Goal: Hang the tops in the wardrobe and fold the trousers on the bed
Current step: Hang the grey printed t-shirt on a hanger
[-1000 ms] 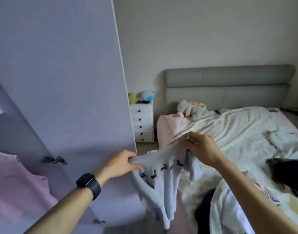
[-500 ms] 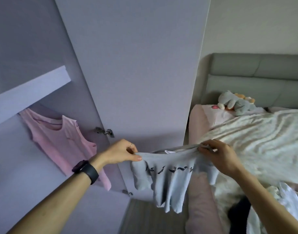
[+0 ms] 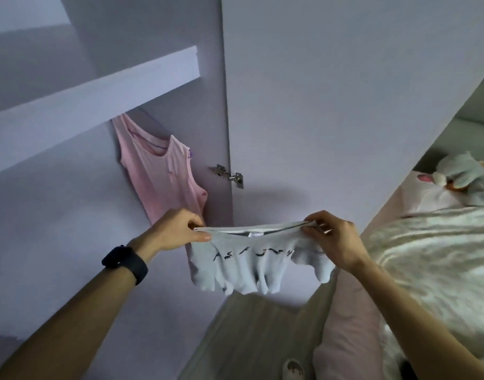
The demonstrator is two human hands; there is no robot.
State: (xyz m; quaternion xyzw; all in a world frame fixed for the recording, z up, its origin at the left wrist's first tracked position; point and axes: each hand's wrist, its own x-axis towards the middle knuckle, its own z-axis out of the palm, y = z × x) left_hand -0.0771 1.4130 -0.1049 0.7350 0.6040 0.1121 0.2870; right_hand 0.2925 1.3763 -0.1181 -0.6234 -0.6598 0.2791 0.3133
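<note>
A light grey top with dark lettering hangs stretched between my hands in front of the open wardrobe. My left hand pinches its left shoulder edge. My right hand pinches the right edge, neckline pulled taut between them. Inside the wardrobe a pink sleeveless top hangs on a hanger under a shelf. No hanger shows in the grey top.
The open wardrobe door stands right behind the grey top, with a metal hinge at its inner edge. The bed with a pale patterned quilt and a soft toy lies to the right. Wood floor shows below.
The view has swung left from the bed to the wardrobe. Both hands carried the grey top toward the opening and pulled its neckline wider; the pink top has come into fuller view.
</note>
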